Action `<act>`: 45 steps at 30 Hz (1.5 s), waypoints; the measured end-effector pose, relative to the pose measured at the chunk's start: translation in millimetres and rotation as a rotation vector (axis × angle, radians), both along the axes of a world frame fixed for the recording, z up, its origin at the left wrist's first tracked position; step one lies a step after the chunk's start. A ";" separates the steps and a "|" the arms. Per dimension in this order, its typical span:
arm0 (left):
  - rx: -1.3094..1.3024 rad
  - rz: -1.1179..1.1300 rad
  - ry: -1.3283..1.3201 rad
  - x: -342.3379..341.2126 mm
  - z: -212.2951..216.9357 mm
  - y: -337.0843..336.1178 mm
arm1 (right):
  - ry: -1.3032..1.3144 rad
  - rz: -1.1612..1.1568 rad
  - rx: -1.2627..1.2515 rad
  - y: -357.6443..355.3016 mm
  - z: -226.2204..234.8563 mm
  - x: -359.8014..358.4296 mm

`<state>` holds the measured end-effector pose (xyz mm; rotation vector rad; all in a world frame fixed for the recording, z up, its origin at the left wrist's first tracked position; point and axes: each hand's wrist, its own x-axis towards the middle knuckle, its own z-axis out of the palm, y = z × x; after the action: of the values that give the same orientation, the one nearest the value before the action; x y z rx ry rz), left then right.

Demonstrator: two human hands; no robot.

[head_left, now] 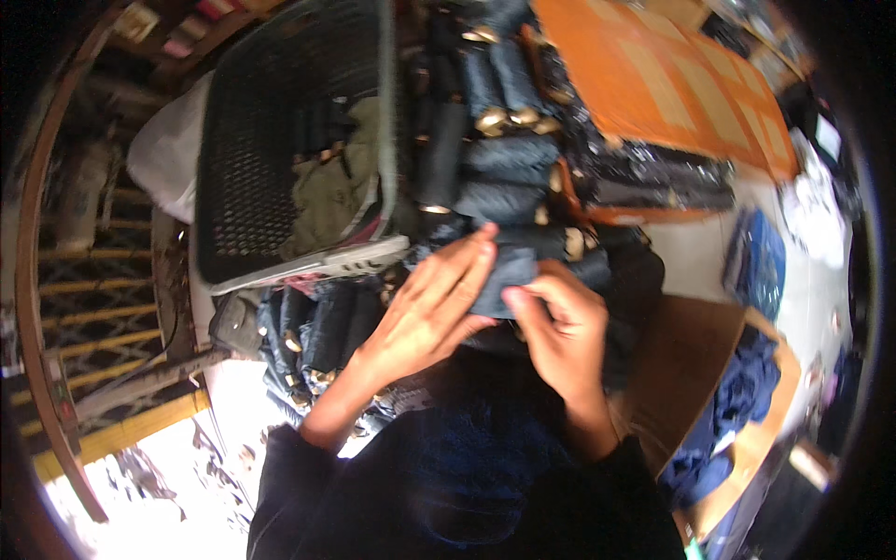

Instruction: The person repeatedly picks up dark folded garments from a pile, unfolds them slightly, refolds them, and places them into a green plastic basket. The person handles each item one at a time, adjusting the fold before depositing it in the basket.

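Both of my hands meet on a small folded piece of dark blue denim [504,275] in the middle of the view. My left hand [429,308] lies flat over its left side with fingers stretched out. My right hand [555,327] pinches its lower right edge between thumb and fingers. Behind the piece runs a stack of rolled dark blue jeans [504,159] with tan tags, reaching toward the top of the view. More rolled jeans [313,336] lie below and left of my left hand.
A dark plastic mesh basket [252,140] with an olive cloth inside stands at upper left. An orange patterned sheet [672,84] spreads at upper right. An open cardboard box [747,429] with blue cloth sits at lower right. A white bag [168,149] lies at the left.
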<state>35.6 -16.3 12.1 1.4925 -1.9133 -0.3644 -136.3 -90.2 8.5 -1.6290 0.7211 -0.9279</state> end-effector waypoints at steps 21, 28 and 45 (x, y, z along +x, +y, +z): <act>0.708 0.913 -0.420 396.9 -306.1 -162.8 | 0.520 0.261 -0.386 -69.6 -76.0 33.2; 0.887 1.030 -0.005 385.3 -233.3 -187.4 | 0.481 0.072 -0.248 -73.7 -66.7 25.3; 0.490 0.167 0.867 107.8 113.2 -0.9 | -0.724 0.589 0.851 -31.3 -13.0 52.7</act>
<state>143.4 -17.2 125.4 1.4189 -1.0356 -1.2352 -83.5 -121.6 -4.4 -0.5973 0.0610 -0.5720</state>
